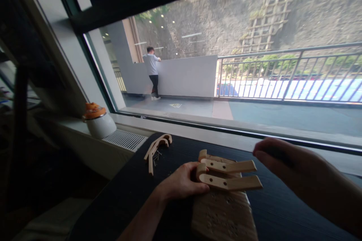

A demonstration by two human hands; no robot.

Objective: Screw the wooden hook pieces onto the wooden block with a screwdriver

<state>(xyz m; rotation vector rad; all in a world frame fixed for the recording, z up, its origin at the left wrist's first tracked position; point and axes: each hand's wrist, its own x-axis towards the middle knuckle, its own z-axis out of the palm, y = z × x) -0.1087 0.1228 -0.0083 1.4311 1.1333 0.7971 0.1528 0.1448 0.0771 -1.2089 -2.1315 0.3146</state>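
My left hand (185,181) is closed around the curved end of the nearer wooden hook (244,183), its thumb lying along the board. This hook and a second wooden hook (244,166) lie side by side across a thick, worn wooden board (223,214). Two dark holes show in each hook. To the right of the hooks, my right hand (275,152) is raised and apart from them. Its fingers are curled in and shadowed, so what they hold, if anything, is hidden. Loose wooden hooks (151,160) lie farther left, beside several small screws (156,157).
The black table (121,192) stands against a window sill (181,128). A white pot with an orange lid (100,124) sits on the ledge at left, beside a vent grille (126,140). Outside the glass, a person (153,67) leans on a low wall.
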